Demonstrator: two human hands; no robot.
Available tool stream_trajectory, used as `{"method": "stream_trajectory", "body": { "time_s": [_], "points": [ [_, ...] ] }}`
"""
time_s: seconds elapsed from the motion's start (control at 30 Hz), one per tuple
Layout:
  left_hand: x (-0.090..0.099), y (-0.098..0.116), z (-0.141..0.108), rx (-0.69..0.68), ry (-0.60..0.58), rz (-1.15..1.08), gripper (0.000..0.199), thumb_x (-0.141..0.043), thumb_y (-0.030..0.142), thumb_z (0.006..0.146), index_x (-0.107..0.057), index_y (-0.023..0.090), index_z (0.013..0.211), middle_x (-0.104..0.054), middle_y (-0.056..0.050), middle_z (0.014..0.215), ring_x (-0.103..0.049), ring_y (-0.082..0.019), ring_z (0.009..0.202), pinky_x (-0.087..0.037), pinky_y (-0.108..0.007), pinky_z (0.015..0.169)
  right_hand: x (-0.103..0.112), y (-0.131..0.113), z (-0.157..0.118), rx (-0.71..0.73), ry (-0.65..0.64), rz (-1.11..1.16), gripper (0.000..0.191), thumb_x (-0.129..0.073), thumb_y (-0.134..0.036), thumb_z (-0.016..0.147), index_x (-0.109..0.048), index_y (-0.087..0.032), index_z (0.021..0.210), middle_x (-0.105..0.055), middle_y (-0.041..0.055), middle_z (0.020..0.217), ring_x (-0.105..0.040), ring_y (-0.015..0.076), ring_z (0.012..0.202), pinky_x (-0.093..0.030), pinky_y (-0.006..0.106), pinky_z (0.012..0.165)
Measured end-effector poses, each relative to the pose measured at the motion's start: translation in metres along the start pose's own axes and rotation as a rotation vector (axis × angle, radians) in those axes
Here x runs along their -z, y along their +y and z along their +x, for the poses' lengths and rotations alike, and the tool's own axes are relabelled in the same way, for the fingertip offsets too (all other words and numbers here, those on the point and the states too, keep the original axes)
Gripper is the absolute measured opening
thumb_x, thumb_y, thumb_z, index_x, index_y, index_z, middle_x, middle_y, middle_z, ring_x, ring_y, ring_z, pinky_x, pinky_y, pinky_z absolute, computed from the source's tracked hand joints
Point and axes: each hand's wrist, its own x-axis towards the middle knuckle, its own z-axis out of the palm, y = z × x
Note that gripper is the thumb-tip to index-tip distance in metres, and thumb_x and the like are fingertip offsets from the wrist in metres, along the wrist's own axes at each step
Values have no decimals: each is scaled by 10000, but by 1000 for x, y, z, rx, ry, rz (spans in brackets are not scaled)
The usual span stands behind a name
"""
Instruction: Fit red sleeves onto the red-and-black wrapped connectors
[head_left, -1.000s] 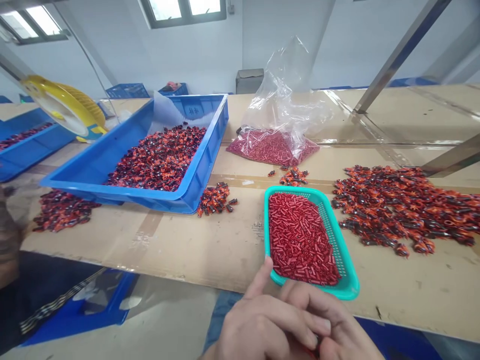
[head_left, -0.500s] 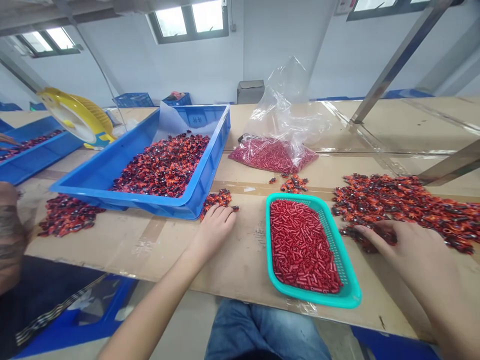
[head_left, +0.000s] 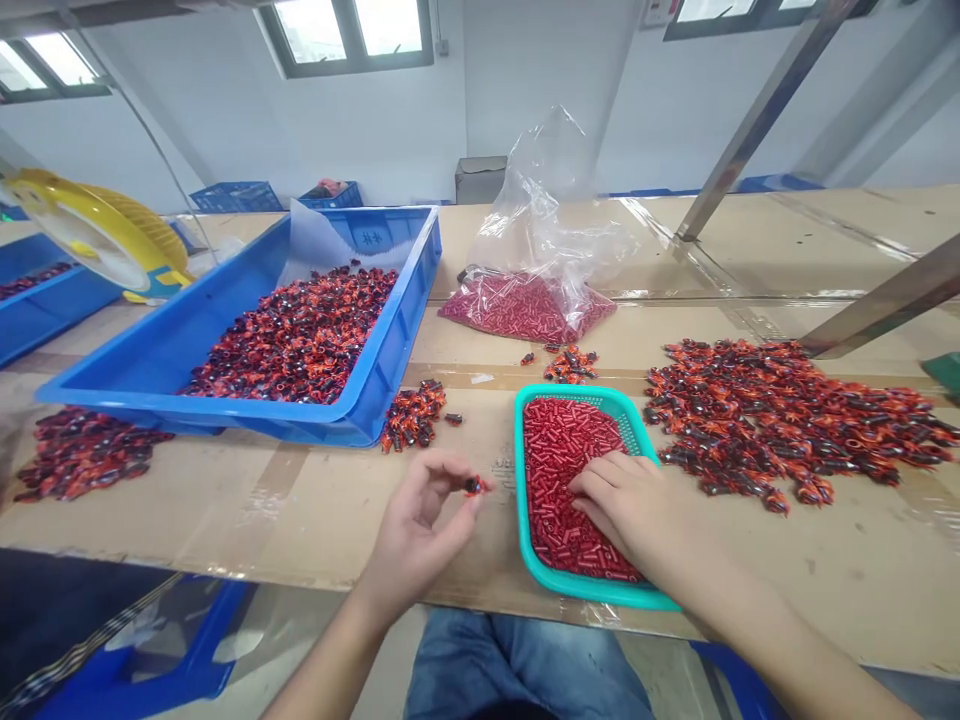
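My left hand pinches a small orange-black piece firmly. My right hand rests, fingers together, on short red tubes in a teal plastic basket.

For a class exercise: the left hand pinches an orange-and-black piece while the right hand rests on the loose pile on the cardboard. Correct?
Not quite: the head view shows the right hand resting on red tubes in the teal basket; the left hand does pinch the orange-and-black piece.

The left hand pinches a small orange-and-black piece between its fingertips, while the right hand rests on red tubes in a teal plastic basket on the cardboard-covered tabletop.
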Motion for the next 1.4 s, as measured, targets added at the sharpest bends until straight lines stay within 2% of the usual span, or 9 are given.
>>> {"method": "stream_trajectory", "body": {
  "time_s": [0.23, 0.37, 0.5, 0.6, 0.83, 0.97, 1.07, 1.2, 1.4],
  "points": [
    [-10, 20, -16, 150, 23, -477, 95, -749, 165, 938, -759, 223, 1013, -681, -17, 977, -776, -133, 894, -613, -204, 841, 11, -2, -1, -11, -34, -20, 157, -584, -195, 996, -683, -194, 875, -706, 62, 855, -627, 256, 830, -431, 390, 749],
    [-11, 20, -21, 196, 29, -515, 201, -831, 108, 862, -775, 243, 1000, -760, -34, 1020, -770, -146, 944, -612, -211, 862, 9, -5, 0, -32, -47, -15, 75, -641, -181, 980, -714, -188, 996, -742, 75, 941, -647, 279, 904, -440, 399, 787],
    [-11, 19, -26, 247, 49, -549, 318, -906, 40, 745, -717, 237, 906, -734, 15, 895, -759, -134, 832, -612, -201, 763, 7, -6, 3, -47, -57, 26, 114, -637, -138, 975, -710, -197, 911, -727, 64, 882, -643, 265, 872, -444, 394, 802],
    [-13, 21, -25, 252, 95, -566, 303, -938, 61, 704, -723, 211, 858, -714, 11, 863, -740, -123, 732, -604, -190, 675, 9, -8, 5, -66, -38, 88, 143, -604, -127, 979, -691, -196, 888, -712, 72, 878, -629, 261, 861, -455, 393, 795],
    [-24, 30, -30, 197, 150, -458, 127, -883, 176, 818, -793, 225, 894, -800, -38, 880, -769, -153, 828, -636, -190, 743, 36, -20, 1, -123, 124, 370, 157, -477, -139, 1000, -567, -214, 897, -650, 35, 826, -612, 192, 790, -514, 318, 720],
    [-30, 34, -36, 114, 138, -385, 228, -885, 92, 785, -743, 235, 890, -806, -20, 916, -789, -171, 824, -659, -207, 713, 49, -46, -9, -172, 191, 800, 124, -523, -141, 991, -583, -232, 931, -642, 4, 841, -634, 147, 763, -538, 258, 673],
    [-33, 37, -38, 5, 112, -267, 282, -882, 73, 780, -719, 247, 932, -806, 0, 930, -792, -161, 842, -665, -199, 730, 54, -67, -11, -176, 277, 1053, 206, -600, -55, 923, -641, -249, 981, -696, 0, 873, -688, 146, 797, -578, 261, 708],
    [-31, 41, -39, -123, 102, -128, 264, -842, 67, 825, -686, 231, 961, -792, 5, 944, -786, -132, 855, -645, -165, 786, 60, -78, -6, -55, 403, 1027, 204, -711, -68, 911, -682, -233, 1029, -747, 24, 867, -720, 161, 806, -618, 293, 751],
    [-28, 46, -37, -330, 35, 78, 207, -760, 55, 892, -647, 213, 962, -811, -39, 960, -784, -139, 843, -647, -208, 780, 62, -75, -10, 14, 383, 889, 60, -717, -176, 971, -689, -189, 1023, -702, 55, 876, -667, 162, 831, -597, 281, 738]
  ]
}}
